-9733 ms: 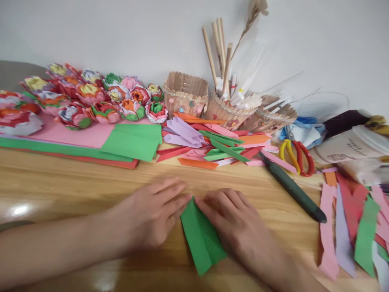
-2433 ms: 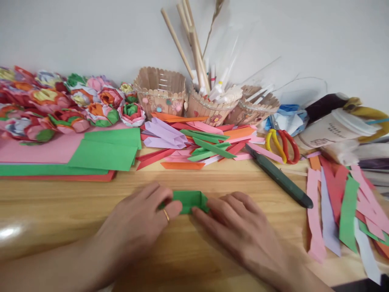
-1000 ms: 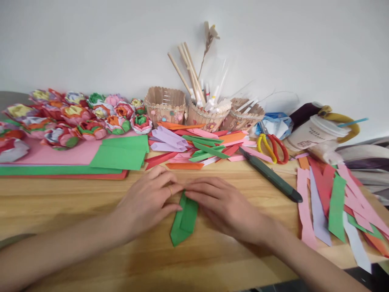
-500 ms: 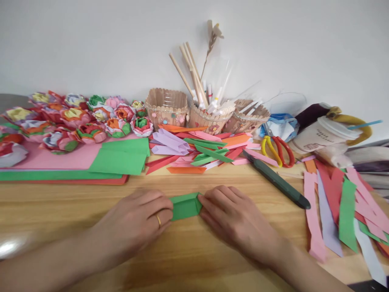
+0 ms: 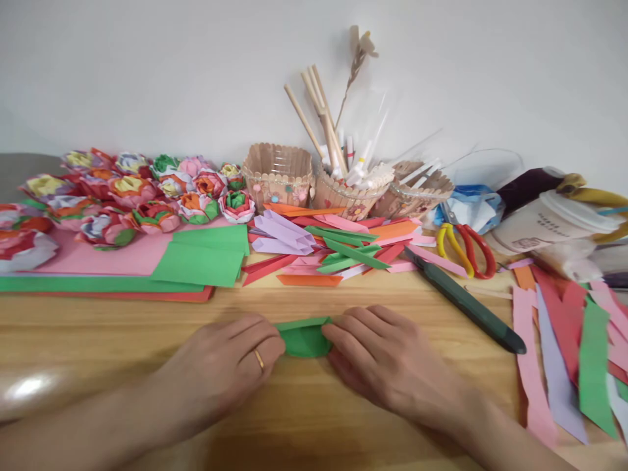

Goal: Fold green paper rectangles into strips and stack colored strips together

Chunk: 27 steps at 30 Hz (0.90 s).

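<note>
L hand & R hand pinch grn paper; folded strips behind, cutter to R.

The green folded paper is plain and evenly coloured, creased into a short, narrow strip that runs crosswise. Along its far side a lighter flap stands as a straight band, sloping slightly up toward the right; beneath it the middle is hollow and darker with shade. The near edge bows outward in a soft curve. Its two ends disappear under the fingers, and whether its underside touches the table cannot be told.
</note>
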Tool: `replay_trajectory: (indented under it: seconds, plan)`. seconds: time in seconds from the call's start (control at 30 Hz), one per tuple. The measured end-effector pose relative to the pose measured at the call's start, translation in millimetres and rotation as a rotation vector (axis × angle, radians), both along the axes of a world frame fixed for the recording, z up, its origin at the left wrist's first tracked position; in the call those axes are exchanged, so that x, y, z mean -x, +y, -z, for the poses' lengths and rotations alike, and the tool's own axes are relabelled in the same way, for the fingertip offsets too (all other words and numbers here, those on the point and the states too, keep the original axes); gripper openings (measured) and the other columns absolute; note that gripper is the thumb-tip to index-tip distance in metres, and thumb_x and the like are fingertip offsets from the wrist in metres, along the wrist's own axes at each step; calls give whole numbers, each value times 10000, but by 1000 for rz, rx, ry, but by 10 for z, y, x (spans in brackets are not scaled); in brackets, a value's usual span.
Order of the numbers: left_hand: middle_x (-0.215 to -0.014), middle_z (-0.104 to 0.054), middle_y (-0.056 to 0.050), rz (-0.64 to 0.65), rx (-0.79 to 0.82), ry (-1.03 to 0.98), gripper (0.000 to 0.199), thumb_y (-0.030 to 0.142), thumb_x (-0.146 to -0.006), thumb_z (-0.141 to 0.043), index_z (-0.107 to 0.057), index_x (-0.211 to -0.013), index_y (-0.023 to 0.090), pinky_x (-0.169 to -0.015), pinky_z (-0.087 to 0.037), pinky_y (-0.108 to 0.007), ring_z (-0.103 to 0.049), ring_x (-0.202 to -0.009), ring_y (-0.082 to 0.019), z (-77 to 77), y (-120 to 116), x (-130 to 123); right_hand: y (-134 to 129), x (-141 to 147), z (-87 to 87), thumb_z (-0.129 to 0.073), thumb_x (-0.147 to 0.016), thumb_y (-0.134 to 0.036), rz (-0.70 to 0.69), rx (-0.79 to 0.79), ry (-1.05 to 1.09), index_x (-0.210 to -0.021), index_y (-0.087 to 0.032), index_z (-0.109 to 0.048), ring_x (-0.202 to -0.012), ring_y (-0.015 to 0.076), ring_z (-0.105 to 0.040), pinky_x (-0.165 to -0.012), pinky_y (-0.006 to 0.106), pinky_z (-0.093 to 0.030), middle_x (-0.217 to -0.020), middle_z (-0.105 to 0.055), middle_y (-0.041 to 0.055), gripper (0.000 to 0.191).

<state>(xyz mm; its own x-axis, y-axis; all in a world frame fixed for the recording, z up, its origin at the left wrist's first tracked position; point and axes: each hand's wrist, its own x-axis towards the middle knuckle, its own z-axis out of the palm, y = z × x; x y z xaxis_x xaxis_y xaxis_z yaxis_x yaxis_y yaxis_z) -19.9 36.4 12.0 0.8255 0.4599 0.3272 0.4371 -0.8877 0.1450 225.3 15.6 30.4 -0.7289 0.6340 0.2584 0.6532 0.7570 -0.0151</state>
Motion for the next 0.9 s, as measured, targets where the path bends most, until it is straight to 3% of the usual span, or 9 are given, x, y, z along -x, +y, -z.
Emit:
replay_trajectory:
  seconds: [0.23, 0.53, 0.7, 0.9]
  plan:
    - [-776, -620, -22, -41, 55, -43, 341, 157, -982, -309, -604, -811, 174, -608, -462, -260, -559, -706, -162, 100, -12, -7, -30, -34, 65, -406, -956, -159, -23, 9, 24, -803, -160, -615, -724, 169, -533, -612, 311, -368, -798, -636, 35, 259]
    - [-774, -607, 11, -154, 417, -227, 221, 122, -925, -442, -610, -798, 190, -618, -429, -227, -561, -707, -125, -48, 2, -44, 6, 13, 75, -470, -931, -167, 22, 202, 218, -816, -149, -609, -695, 152, -493, -625, 278, -399, -779, -605, 37, 181]
    - [-723, -591, 11, -250, 444, -211, 187, 144, -890, -508, -603, -740, 201, -643, -390, -283, -512, -727, -168, -52, -2, -69, -18, 91, 84, -425, -935, -157, 174, 345, 288, -775, -154, -563, -688, 157, -484, -612, 273, -396, -746, -556, 38, 211]
    - [-712, -591, 13, -289, 446, -197, 183, 163, -897, -504, -576, -732, 195, -669, -356, -309, -490, -729, -183, -27, 15, -82, -19, 148, 108, -476, -908, -167, 257, 355, 308, -772, -160, -547, -683, 163, -497, -589, 276, -387, -754, -555, 34, 154]
